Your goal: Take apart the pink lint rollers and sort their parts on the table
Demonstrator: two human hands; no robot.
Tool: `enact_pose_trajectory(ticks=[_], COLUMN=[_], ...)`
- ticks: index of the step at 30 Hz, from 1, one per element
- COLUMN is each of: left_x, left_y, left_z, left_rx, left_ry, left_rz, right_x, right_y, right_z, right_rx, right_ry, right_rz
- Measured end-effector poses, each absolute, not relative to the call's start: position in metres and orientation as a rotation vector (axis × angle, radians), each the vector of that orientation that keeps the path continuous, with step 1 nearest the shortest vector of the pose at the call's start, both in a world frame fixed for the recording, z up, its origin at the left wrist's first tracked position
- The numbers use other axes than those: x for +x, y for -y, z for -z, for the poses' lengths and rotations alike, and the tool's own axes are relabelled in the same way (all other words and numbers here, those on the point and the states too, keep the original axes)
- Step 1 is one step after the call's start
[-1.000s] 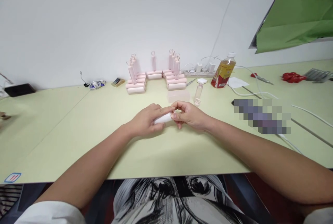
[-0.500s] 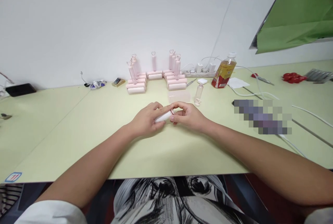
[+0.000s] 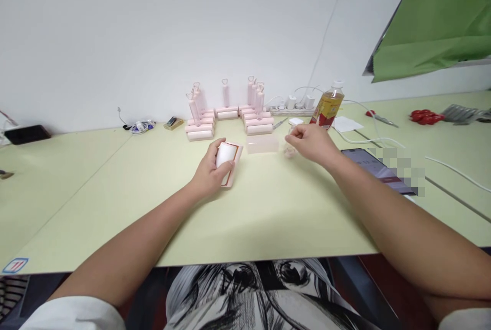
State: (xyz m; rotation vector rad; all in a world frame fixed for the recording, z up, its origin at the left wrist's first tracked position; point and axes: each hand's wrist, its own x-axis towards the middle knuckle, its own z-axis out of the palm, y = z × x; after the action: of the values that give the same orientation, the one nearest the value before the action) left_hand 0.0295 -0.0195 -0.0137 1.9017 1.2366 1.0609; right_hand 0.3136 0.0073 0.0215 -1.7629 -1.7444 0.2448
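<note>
My left hand [image 3: 212, 169] grips a lint roller head [image 3: 227, 157], a white sticky roll in a pink frame with a reddish edge, tilted above the table. Out to the right, my right hand [image 3: 311, 141] has its fingers pinched on a clear pink handle [image 3: 290, 152]; the handle's heart-shaped end shows below the fingers, and the rest is mostly hidden. Between the hands lies a translucent pink cover [image 3: 263, 144]. Behind it, several assembled pink lint rollers [image 3: 260, 124] stand in rows, their heart-topped handles pointing up.
A drink bottle [image 3: 329, 105] stands beyond my right hand, near a power strip [image 3: 293, 111] with chargers. A phone [image 3: 378, 170] and white cables lie by my right forearm. Red-handled tools [image 3: 425, 116] are farther right. A coiled cable [image 3: 141, 126] sits at the back left.
My hands have separated. The left has turned the roller head so its white face shows; the right has let go of it and moved right to the handle.
</note>
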Motion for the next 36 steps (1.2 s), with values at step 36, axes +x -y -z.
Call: enact_pose_trajectory(ticks=[36], left_x=[0.039], left_y=[0.02], left_z=[0.007], left_rx=[1.033], left_ry=[-0.86], left_rz=[-1.108], right_x=[0.298], right_y=[-0.005], right_z=[0.001], right_rx=[-1.215], right_ry=[2.007], right_rz=[0.076])
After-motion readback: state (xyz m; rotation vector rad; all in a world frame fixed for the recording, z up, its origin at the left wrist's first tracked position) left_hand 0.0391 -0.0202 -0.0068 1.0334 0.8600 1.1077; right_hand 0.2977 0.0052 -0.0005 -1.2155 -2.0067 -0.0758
